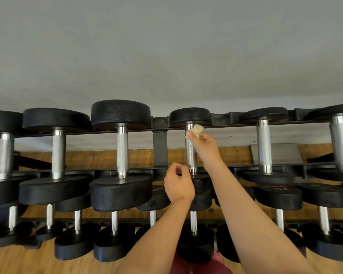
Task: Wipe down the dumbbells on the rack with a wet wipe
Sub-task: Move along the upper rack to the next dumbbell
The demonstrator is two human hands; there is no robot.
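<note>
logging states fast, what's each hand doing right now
Left hand: fingers curled, nothing visibly held.
Right hand: pinching the wet wipe against the dumbbell handle.

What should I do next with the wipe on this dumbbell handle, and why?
Probably draw the wipe down the handle toward you. Your right hand pinches it against the handle's far end, just below the far head, and the ridged metal from there to your left hand, curled near the near end, is not yet covered.
</note>
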